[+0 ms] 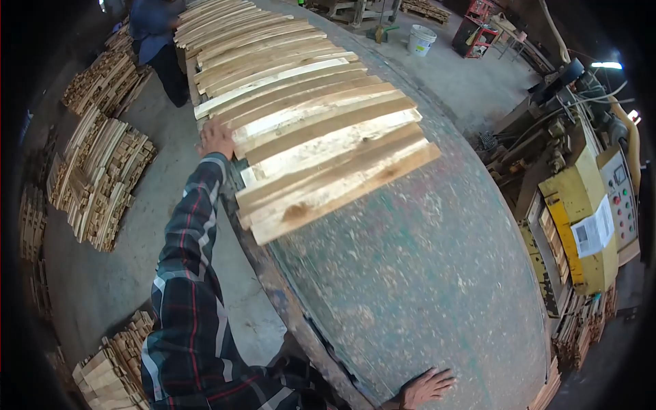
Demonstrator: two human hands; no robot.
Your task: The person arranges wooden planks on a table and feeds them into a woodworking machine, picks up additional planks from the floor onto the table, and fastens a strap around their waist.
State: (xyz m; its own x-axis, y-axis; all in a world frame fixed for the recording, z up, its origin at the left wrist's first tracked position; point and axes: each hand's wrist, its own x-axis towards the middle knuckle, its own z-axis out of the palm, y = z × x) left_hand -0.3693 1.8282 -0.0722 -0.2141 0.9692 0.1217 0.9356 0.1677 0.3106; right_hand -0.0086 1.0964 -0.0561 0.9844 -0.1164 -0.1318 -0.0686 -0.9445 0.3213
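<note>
My left hand (217, 139), in a plaid sleeve, reaches to the near ends of the wooden boards (328, 123). Its fingers are spread, with the palm against or just beside the board ends; no board is gripped. Low in the view, my right hand (427, 388) lies flat on the worn tabletop (410, 273), fingers stretched out and holding nothing. The boards lie side by side across the table in a long row, their ends uneven. The closest board (342, 195) has a dark knot near its left end.
Stacks of wood strips (102, 178) stand on the floor to the left, with another stack (116, 365) at lower left. A person (160, 41) stands by the table's far left side. At right is a yellow machine (581, 232) with a control panel (620, 198). Behind sits a white bucket (421, 41).
</note>
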